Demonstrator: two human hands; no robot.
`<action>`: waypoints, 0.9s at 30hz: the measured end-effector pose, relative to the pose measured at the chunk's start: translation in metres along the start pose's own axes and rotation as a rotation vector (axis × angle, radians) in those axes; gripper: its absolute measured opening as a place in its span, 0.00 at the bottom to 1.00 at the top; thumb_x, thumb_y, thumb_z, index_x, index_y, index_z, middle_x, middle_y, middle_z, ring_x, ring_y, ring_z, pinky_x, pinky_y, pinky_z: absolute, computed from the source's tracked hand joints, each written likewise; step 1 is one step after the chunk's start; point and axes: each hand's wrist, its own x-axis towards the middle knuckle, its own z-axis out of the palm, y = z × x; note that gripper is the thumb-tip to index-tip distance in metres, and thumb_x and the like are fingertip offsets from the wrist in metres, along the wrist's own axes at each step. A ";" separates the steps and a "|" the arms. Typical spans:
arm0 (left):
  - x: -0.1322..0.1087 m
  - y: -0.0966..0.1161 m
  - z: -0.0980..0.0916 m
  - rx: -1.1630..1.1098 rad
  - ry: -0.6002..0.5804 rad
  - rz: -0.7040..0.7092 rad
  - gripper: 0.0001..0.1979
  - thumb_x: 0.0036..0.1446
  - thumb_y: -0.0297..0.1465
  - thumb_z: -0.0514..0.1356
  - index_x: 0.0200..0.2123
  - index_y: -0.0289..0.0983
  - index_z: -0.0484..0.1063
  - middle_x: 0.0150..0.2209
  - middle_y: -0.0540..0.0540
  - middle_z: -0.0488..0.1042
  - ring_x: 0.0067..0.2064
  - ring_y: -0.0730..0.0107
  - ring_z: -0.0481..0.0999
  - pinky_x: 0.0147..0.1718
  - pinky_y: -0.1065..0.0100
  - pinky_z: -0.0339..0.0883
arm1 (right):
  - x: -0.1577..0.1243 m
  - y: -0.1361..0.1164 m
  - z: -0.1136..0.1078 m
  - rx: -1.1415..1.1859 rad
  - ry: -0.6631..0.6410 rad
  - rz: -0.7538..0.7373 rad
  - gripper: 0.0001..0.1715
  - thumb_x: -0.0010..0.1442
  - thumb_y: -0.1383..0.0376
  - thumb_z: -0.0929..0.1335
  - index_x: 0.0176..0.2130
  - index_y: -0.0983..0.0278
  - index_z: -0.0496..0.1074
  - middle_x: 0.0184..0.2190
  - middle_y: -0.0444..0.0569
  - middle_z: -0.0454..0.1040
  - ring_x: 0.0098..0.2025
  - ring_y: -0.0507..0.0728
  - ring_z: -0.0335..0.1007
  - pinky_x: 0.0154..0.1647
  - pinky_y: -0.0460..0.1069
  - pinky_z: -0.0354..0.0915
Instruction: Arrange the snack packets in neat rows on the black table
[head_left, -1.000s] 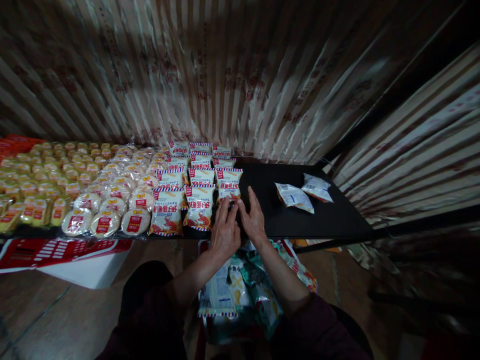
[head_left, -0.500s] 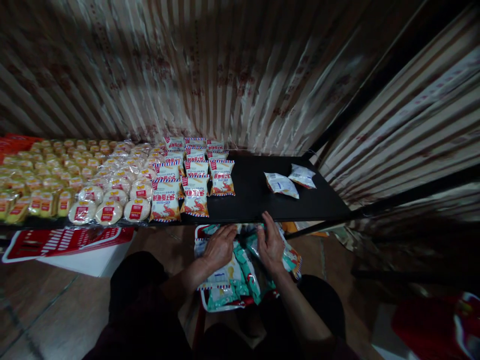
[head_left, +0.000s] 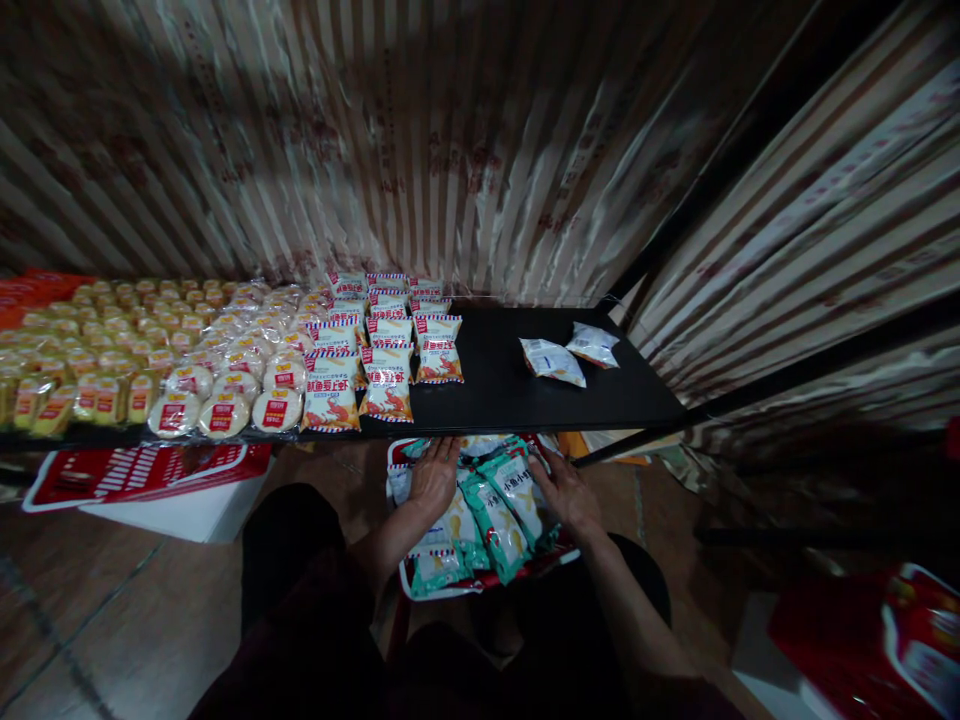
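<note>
My left hand (head_left: 433,480) lies with its fingers stretched out over the left part of a red basket with a white rim (head_left: 429,596). Green-and-white snack bags (head_left: 501,525) fill the basket, along with a few white bags with striped edges. At the basket's right side is my right hand (head_left: 568,494), its fingers apart and touching or just over the bags there; exact contact I cannot tell. Neither hand is closed around a bag. On the shelf above, upright white-and-orange snack bags (head_left: 388,385) stand in rows, and two similar bags (head_left: 553,361) lie flat further right.
The black shelf (head_left: 487,395) runs across in front of me. Wrapped round rice crackers (head_left: 277,410) and small yellow packs (head_left: 97,400) cover its left part. Below left is another red basket (head_left: 150,475) on a white box. Dark shelf posts (head_left: 675,230) and striped sheeting (head_left: 450,150) surround it.
My right hand has moved right and lower, uncovering the green-and-white bags in the middle of the basket. My left hand has shifted slightly left. The view has moved a little.
</note>
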 end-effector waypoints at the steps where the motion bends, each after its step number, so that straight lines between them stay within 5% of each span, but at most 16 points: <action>1: 0.001 0.000 0.000 0.011 -0.008 0.003 0.24 0.58 0.20 0.49 0.59 0.30 0.61 0.58 0.35 0.67 0.60 0.59 0.66 0.58 0.59 0.61 | 0.000 0.000 0.001 0.009 -0.047 0.027 0.33 0.62 0.47 0.54 0.55 0.60 0.68 0.52 0.55 0.72 0.54 0.64 0.67 0.53 0.60 0.63; 10: 0.006 0.000 -0.008 0.016 -0.094 0.065 0.17 0.59 0.21 0.51 0.50 0.32 0.70 0.53 0.37 0.72 0.57 0.63 0.68 0.56 0.63 0.64 | -0.004 -0.010 -0.005 -0.024 -0.172 0.029 0.29 0.63 0.48 0.55 0.52 0.57 0.71 0.54 0.52 0.72 0.56 0.62 0.66 0.55 0.58 0.62; 17: -0.002 -0.001 -0.015 -0.030 -0.054 0.143 0.18 0.58 0.18 0.49 0.50 0.32 0.69 0.53 0.39 0.72 0.55 0.65 0.71 0.54 0.63 0.66 | -0.007 -0.010 0.005 -0.022 0.000 0.023 0.33 0.64 0.48 0.54 0.54 0.65 0.68 0.53 0.57 0.71 0.55 0.62 0.67 0.56 0.57 0.62; 22: -0.016 -0.003 -0.006 -0.067 0.008 0.171 0.19 0.59 0.18 0.47 0.51 0.31 0.67 0.56 0.38 0.69 0.59 0.65 0.67 0.57 0.62 0.63 | -0.013 -0.031 0.006 -0.023 0.248 -0.180 0.33 0.63 0.52 0.58 0.60 0.67 0.60 0.60 0.58 0.63 0.63 0.64 0.55 0.61 0.60 0.56; 27: -0.026 -0.002 -0.007 -0.100 0.021 0.226 0.18 0.59 0.19 0.48 0.51 0.31 0.67 0.56 0.37 0.68 0.61 0.63 0.63 0.59 0.59 0.61 | -0.011 -0.052 0.003 0.010 0.102 -0.421 0.28 0.60 0.55 0.63 0.59 0.58 0.63 0.61 0.51 0.62 0.64 0.65 0.52 0.60 0.64 0.56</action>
